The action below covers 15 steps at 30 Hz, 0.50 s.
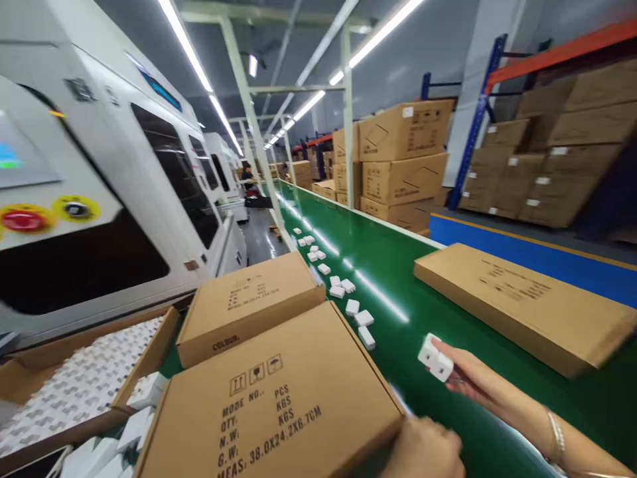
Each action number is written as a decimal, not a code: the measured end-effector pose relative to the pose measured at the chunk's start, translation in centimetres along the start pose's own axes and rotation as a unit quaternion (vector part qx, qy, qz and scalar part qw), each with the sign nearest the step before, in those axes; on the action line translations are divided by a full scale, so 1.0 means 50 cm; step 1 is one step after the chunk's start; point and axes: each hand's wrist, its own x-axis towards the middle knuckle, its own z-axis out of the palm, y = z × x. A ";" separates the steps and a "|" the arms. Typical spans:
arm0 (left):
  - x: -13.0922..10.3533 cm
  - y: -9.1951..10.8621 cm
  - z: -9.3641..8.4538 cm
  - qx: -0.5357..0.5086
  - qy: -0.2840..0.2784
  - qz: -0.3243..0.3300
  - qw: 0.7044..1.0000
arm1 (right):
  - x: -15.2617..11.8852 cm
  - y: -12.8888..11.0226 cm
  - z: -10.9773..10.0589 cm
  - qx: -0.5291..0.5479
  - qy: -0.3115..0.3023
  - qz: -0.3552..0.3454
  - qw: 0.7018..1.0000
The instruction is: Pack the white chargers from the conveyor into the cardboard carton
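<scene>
Blurred left hand [424,450] (wrist cropped), cut-off front carton [298,378]

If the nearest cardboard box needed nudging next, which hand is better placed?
Probably the left hand: it is at the corner of the nearest box, though blur hides its grip. The right hand holds white blocks over the green belt.

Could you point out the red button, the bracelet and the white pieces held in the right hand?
Red button [22,220]: head view, middle of its red face.
Bracelet [557,431]: head view, its pale band.
White pieces [436,360]: head view, their front faces.
</scene>
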 end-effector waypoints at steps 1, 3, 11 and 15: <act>-0.003 0.003 -0.010 0.000 0.004 -0.007 1.000 | -0.045 0.022 -0.008 0.147 -0.002 0.024 0.989; -0.011 0.007 -0.031 -0.011 0.006 -0.015 1.000 | -0.135 0.060 -0.015 0.388 -0.007 0.063 0.919; -0.022 0.017 -0.072 -0.029 -0.021 -0.019 0.999 | -0.381 0.135 0.005 0.579 0.012 0.042 0.814; -0.028 0.026 -0.080 -0.001 -0.017 -0.022 1.000 | -0.444 0.159 -0.024 0.477 0.079 0.071 0.872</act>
